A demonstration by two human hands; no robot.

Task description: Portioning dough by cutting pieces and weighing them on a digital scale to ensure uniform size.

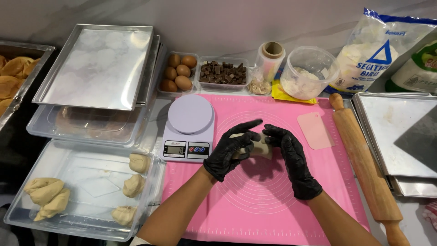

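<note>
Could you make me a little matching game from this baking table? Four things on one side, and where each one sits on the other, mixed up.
Things:
1. dough piece
2. rolling pin
3. eggs
4. kitchen scale

Places:
A. in a small clear tub by the back wall, left of the chocolate chunks
B. at the left edge of the pink mat
C. between the two gloved hands, left hand and right hand
D. along the right edge of the pink mat, beside the metal trays

Pairs: 1-C, 2-D, 3-A, 4-B
</note>
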